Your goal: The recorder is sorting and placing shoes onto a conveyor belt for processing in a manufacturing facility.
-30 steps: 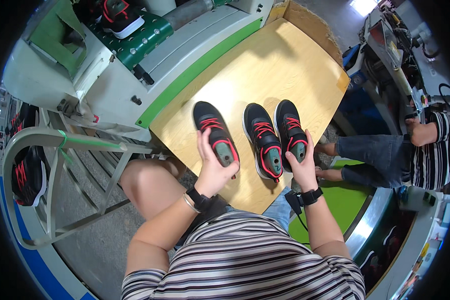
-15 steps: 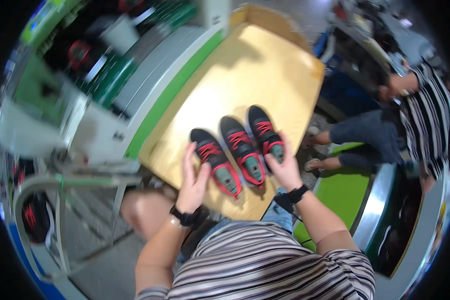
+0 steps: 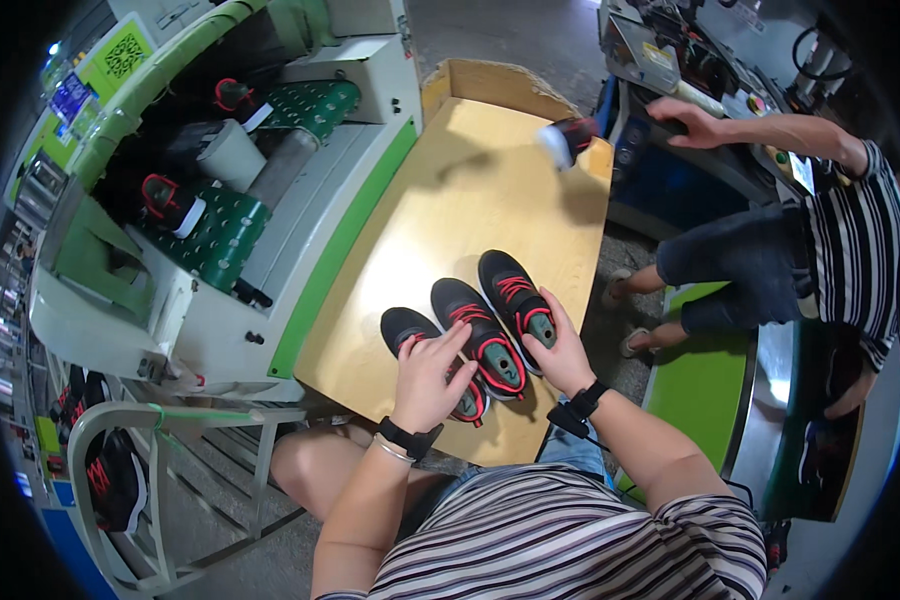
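Three black sneakers with red laces and green insoles lie side by side on the wooden tabletop [image 3: 390,245], toes pointing away from me. Over the left sneaker [image 3: 402,324] is my left hand [image 3: 425,385], open with fingers spread, hiding its laces and part of its opening. Its fingertips reach the near side of the middle sneaker [image 3: 454,297]. My right hand [image 3: 568,360] is closed on the rear of the right sneaker [image 3: 501,270], fingers along the outer side and thumb near the heel.
At the table's far right corner, a blurred dark shoe [image 3: 568,140] appears beside a co-worker's outstretched hand [image 3: 690,125]. To the left, a machine carries shoes [image 3: 173,205] on a green belt [image 3: 225,235]. A metal rack [image 3: 120,415] stands at lower left.
My left hand has moved right, from beside the left sneaker to over it. The blurred shoe has appeared at the far corner, and the co-worker's arm has stretched toward the table.
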`<state>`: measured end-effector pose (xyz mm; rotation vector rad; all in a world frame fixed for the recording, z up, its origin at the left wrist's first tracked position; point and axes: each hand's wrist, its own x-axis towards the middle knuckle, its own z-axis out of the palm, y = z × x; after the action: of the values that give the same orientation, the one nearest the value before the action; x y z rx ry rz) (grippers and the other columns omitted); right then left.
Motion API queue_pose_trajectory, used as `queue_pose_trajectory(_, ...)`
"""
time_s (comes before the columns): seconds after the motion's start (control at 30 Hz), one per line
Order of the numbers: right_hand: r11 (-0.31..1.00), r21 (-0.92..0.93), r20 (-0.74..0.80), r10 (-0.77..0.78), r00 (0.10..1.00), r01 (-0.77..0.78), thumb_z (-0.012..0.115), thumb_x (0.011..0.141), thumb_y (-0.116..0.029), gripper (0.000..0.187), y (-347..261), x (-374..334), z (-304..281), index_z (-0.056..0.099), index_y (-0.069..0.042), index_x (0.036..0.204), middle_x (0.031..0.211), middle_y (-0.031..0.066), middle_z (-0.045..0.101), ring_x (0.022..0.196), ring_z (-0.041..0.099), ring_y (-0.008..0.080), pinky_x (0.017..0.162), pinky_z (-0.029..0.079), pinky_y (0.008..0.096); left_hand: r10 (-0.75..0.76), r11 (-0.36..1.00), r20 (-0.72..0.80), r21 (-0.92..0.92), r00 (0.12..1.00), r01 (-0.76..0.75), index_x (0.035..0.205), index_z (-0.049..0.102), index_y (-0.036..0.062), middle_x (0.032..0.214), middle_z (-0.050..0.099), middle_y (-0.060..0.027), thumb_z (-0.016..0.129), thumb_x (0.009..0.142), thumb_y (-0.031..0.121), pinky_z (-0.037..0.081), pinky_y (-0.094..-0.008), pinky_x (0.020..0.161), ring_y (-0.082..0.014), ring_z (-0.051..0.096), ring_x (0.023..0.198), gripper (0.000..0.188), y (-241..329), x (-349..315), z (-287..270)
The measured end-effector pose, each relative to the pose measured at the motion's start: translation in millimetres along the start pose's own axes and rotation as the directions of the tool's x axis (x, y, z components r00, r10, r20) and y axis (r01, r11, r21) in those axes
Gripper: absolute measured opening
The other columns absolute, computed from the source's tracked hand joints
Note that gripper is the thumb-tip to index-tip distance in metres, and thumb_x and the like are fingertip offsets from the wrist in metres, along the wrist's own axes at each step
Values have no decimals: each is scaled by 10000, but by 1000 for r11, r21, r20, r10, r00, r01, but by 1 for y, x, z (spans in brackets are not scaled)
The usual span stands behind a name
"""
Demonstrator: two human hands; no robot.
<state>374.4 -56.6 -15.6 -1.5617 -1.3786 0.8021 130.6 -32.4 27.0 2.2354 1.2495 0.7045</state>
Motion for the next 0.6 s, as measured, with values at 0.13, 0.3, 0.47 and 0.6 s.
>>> queue_pose_trajectory(0.13,1000,27,-1,10,1000,-10,693,852,-95,774,-1,-1,2,340,-44,1539,1435,209,520,1309,539,280,1105,412,358,7,1000,36,28,999,-8,1425,560,126,1439,584,-98,689,894,279,317,-537,1118,-289,599,1160,568,1,-3,-3)
queue_pose_trajectory(0.3,998,59,-15,3,1000,-2,691,843,-93,776,0,-3,4,343,-19,1532,1430,208,516,1311,529,270,1114,402,359,17,999,54,36,998,-19,1441,537,122,1443,579,-96,696,890,267,323,-541,1114,-294,598,1161,592,3,-5,-5)
queue_pose_trajectory(0.47,999,52,-9,14,1000,-13,692,839,-88,775,-2,-2,2,347,-10,1529,1424,209,519,1306,530,273,1113,401,357,14,999,61,36,998,-16,1437,538,113,1442,578,-98,698,887,264,325,-534,1114,-298,594,1172,592,5,-3,-6)
queue_pose_trajectory(0.6,999,36,-7,24,1000,-23,693,837,-85,774,-5,-3,-1,350,-8,1526,1420,210,522,1302,534,270,1111,402,356,14,999,62,29,998,-16,1431,544,111,1442,578,-102,700,885,269,322,-535,1114,-297,594,1163,589,5,-2,-5)
